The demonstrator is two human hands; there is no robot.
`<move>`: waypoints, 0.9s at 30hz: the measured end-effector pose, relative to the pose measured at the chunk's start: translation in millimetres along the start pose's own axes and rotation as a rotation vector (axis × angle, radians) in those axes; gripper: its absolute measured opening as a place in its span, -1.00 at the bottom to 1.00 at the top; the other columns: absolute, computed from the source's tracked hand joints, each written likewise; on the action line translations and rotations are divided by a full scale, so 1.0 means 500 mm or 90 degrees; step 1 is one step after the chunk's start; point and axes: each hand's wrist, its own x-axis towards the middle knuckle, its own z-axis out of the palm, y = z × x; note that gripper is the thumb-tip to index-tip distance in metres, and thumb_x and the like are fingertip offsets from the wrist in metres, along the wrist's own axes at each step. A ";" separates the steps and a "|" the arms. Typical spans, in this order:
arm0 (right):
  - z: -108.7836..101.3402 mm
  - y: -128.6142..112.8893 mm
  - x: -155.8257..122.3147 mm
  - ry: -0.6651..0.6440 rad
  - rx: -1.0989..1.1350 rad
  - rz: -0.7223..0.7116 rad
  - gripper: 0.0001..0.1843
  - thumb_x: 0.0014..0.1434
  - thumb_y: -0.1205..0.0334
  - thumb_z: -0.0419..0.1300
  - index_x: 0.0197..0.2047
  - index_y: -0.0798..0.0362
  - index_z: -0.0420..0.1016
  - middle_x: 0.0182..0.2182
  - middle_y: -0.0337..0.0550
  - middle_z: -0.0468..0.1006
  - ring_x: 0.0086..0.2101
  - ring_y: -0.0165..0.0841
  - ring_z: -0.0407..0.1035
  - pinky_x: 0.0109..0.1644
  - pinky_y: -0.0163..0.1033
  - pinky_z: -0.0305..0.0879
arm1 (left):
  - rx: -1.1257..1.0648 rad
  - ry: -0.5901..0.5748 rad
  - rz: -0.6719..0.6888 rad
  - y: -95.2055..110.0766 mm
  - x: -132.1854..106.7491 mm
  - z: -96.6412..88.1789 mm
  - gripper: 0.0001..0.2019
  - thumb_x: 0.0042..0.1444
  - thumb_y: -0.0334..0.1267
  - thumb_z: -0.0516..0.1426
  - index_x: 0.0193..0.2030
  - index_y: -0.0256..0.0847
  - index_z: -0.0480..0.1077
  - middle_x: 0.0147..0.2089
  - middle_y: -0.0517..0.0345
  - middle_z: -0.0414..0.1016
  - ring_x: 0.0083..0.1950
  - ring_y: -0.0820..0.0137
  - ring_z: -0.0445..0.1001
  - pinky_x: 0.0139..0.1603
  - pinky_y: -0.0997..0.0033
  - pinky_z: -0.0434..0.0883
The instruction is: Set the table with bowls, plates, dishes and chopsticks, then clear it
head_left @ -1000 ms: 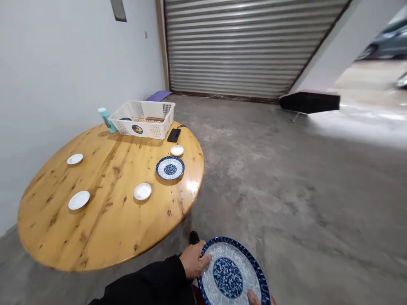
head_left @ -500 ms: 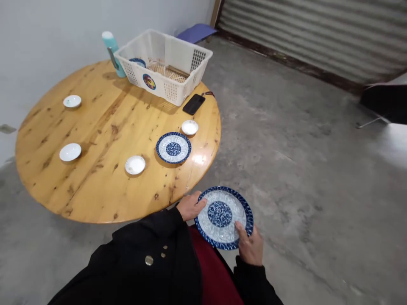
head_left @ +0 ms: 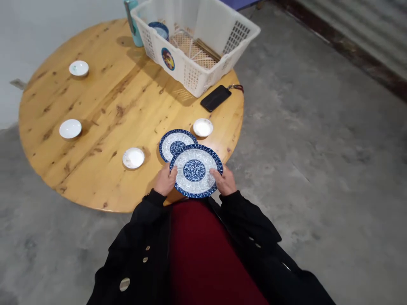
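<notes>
I hold a blue-and-white patterned plate (head_left: pixel 194 170) by its rim with both hands, level, over the near edge of a round wooden table (head_left: pixel 104 110). My left hand (head_left: pixel 165 181) grips its left side and my right hand (head_left: pixel 225 181) its right side. The held plate partly covers a second, matching plate (head_left: pixel 171 142) that lies on the table just behind it.
Several small white saucers sit on the table, one (head_left: pixel 202 127) right behind the plates, another (head_left: pixel 133 157) to the left. A white plastic basket (head_left: pixel 193 42) holding a bowl and chopsticks, a teal bottle (head_left: pixel 135 23) and a black phone (head_left: pixel 216 98) stand farther back. Concrete floor lies to the right.
I have stepped up to the table. The plate in my hands has moved from beside the table's edge to above it, overlapping the plate lying there.
</notes>
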 end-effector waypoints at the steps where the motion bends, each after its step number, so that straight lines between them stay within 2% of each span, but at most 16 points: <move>1: 0.002 -0.005 0.036 -0.029 -0.017 -0.012 -0.55 0.11 -0.09 0.07 -0.16 0.12 0.44 -0.26 -0.03 0.59 -0.22 -0.18 0.42 -0.09 -0.12 0.34 | -0.015 0.027 -0.018 0.003 0.015 0.000 -0.77 0.26 -0.16 -0.07 -0.28 -0.21 0.30 -0.33 0.07 0.44 -0.24 0.26 0.43 -0.12 0.30 0.34; 7: 0.014 -0.025 0.212 -0.220 -0.158 -0.088 -0.62 0.14 -0.03 0.03 -0.17 0.09 0.41 -0.36 -0.09 0.55 -0.31 -0.20 0.39 -0.21 -0.18 0.29 | -0.081 0.165 -0.118 0.009 0.086 0.011 -0.77 0.25 -0.18 -0.07 -0.26 -0.23 0.34 -0.31 0.06 0.46 -0.18 0.25 0.44 -0.05 0.28 0.35; 12: 0.041 -0.032 0.299 -0.334 -0.292 -0.164 -0.60 0.21 0.01 0.00 -0.08 0.15 0.38 -0.36 0.02 0.57 -0.30 -0.11 0.44 -0.22 -0.17 0.27 | -0.072 0.221 -0.178 -0.007 0.115 0.017 -0.71 0.27 -0.15 -0.06 -0.10 -0.26 0.39 -0.20 -0.01 0.51 -0.03 0.19 0.46 0.08 0.21 0.34; 16: 0.068 -0.052 0.334 -0.417 -0.413 -0.188 -0.60 0.27 0.08 -0.03 -0.02 0.23 0.33 -0.39 0.10 0.57 -0.31 -0.07 0.46 -0.23 -0.17 0.26 | 0.001 0.230 -0.198 -0.023 0.126 0.008 -0.70 0.26 -0.16 -0.05 -0.06 -0.27 0.39 -0.10 -0.10 0.51 0.02 0.15 0.45 0.12 0.15 0.33; 20: 0.080 -0.083 0.346 -0.469 -0.508 -0.216 -0.60 0.34 0.10 -0.08 0.05 0.23 0.29 -0.29 0.16 0.60 -0.26 -0.08 0.50 -0.21 -0.18 0.28 | 0.106 0.245 -0.236 -0.037 0.133 0.001 -0.75 0.23 -0.18 -0.04 -0.14 -0.25 0.38 -0.14 -0.16 0.50 -0.02 0.08 0.46 0.06 0.09 0.37; 24: 0.082 -0.105 0.353 -0.493 -0.564 -0.230 -0.57 0.36 0.07 -0.12 0.10 0.21 0.27 -0.28 0.16 0.61 -0.26 -0.05 0.53 -0.24 -0.17 0.29 | 0.196 0.261 -0.282 -0.045 0.139 0.006 -0.78 0.21 -0.16 -0.03 -0.21 -0.21 0.35 -0.20 -0.17 0.48 -0.06 0.01 0.47 -0.04 0.06 0.39; 27: 0.082 -0.113 0.356 -0.494 -0.571 -0.242 -0.49 0.36 0.08 -0.10 0.25 0.21 0.15 -0.26 0.16 0.62 -0.25 -0.03 0.54 -0.22 -0.15 0.31 | 0.230 0.287 -0.300 -0.044 0.143 0.011 -0.82 0.20 -0.17 -0.01 -0.23 -0.19 0.34 -0.23 -0.13 0.46 -0.08 0.03 0.48 -0.10 0.14 0.40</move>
